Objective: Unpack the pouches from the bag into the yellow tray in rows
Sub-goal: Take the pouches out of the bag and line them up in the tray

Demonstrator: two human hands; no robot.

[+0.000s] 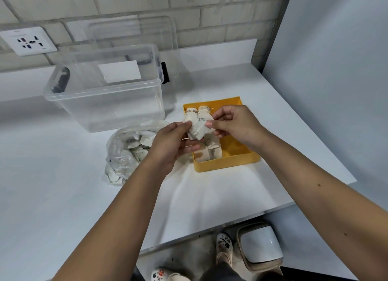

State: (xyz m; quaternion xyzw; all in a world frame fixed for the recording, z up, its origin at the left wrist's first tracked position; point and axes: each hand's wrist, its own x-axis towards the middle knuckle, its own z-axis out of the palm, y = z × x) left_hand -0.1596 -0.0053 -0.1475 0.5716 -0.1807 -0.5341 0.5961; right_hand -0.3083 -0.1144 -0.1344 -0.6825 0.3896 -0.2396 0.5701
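White bench (63,175) under a brick wall: two grips on a pouch above the yellow tray.

Left grip (170,142) and right grip (233,123) both pinch a white pouch (199,127) between thumb and fingertips, each narrow on its own side; whether a second pouch is tucked against it I cannot tell. It hangs over the left part of the yellow tray (226,162), which sits toward the bench's right edge. Packed pouches (212,151) fill that left part, their rows running from the tray's far wall to its near wall. Bare yellow floor lies to the right, on the right grip's side, so the set-down probably goes that way, long axis in line with the rows. Just left of the tray, by the left grip, the clear bag (126,152) holds more pouches. Behind it, toward the far edge, stands a clear tub (105,96).
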